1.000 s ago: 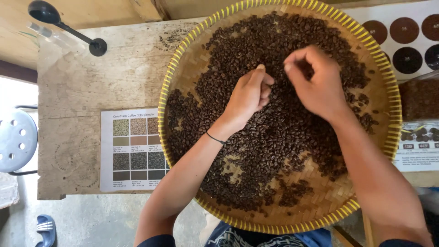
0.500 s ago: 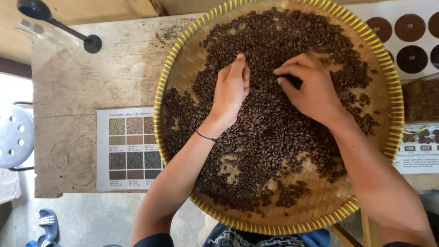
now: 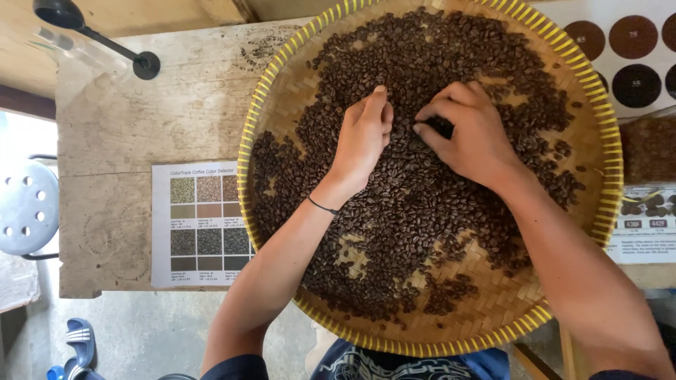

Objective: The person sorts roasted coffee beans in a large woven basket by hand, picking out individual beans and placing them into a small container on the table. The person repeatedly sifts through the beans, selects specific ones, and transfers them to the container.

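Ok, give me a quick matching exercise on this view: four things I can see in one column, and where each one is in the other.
Things:
1. left hand
2. colour chart sheet
3. black scoop
4. round stool

Places:
A. on the wooden table, just left of the woven tray
B. top left corner of the table
C. beyond the table's left edge
D. flat on the coffee beans in the tray

Pairs: 1-D, 2-A, 3-B, 4-C

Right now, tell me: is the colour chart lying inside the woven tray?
No, the colour chart lies on the wooden table, left of the woven tray.
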